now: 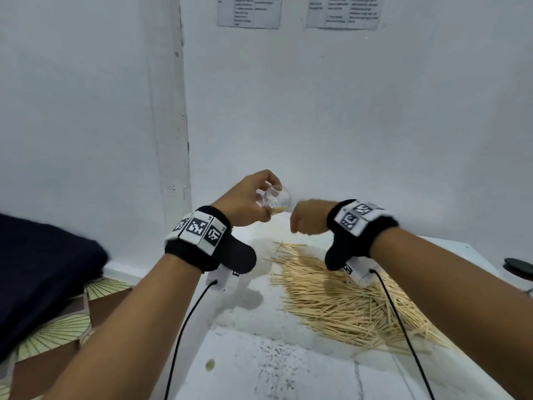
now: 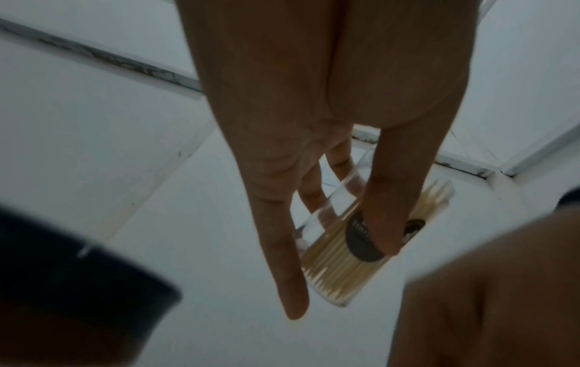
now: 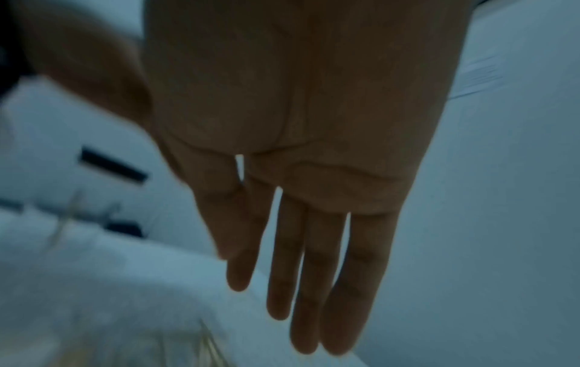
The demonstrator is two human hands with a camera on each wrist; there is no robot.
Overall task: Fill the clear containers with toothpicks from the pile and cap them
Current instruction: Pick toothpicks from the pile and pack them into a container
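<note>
Head view showed a white table (image 1: 259,370) set against a white wall (image 1: 346,111), two printed sheets (image 1: 249,11) taped high on it, dark fabric (image 1: 43,269) at the left and a dark object (image 1: 519,267) at the right edge. The toothpick pile (image 1: 340,298) lay beneath the right forearm. The left hand (image 1: 245,203) held a clear container (image 1: 275,199) raised above the table, tilted; the right hand (image 1: 308,217) hovered just beside it.

Left wrist view showed thumb and fingers (image 2: 389,198) curled round the container (image 2: 342,253), partly filled with toothpicks (image 2: 332,263).

Right wrist view was blurred; the right hand (image 3: 298,149) had its fingers (image 3: 313,285) straight, holding nothing.
</note>
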